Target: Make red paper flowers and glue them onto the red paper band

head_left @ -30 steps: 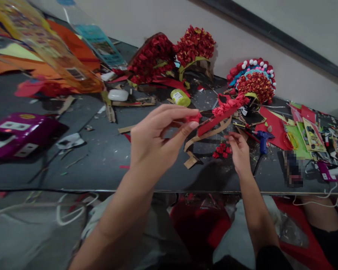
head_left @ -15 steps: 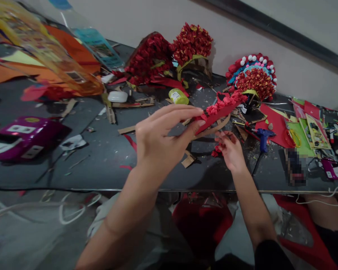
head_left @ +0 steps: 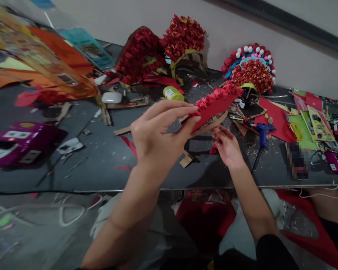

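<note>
My left hand [head_left: 165, 140] is closed, pinching the near end of a curved red band [head_left: 214, 110] between thumb and fingers. A row of crumpled red paper flowers [head_left: 214, 96] runs along the band's upper edge, and its inner side looks like brown cardboard. Below the band, my right hand [head_left: 228, 146] has its fingers curled together. A small red paper flower [head_left: 213, 149] shows at those fingertips and appears to be held there; the exact contact is partly hidden. The band hangs above the table, tilted up toward its far end.
Red flowered headpieces [head_left: 184, 37] and a beaded one [head_left: 249, 67] stand along the wall. A blue glue gun [head_left: 264, 133], scissors [head_left: 295, 131] and a phone-like blurred object [head_left: 298, 160] lie right. Bottles [head_left: 84, 47], a purple box [head_left: 22, 144] and a yellow jar [head_left: 173, 93] are left. Cardboard scraps litter the table.
My left hand has turned the band slightly, so more of its red face and flowers shows. My right hand's fingers have drawn closer together, a little to the left. The view has shifted slightly.
</note>
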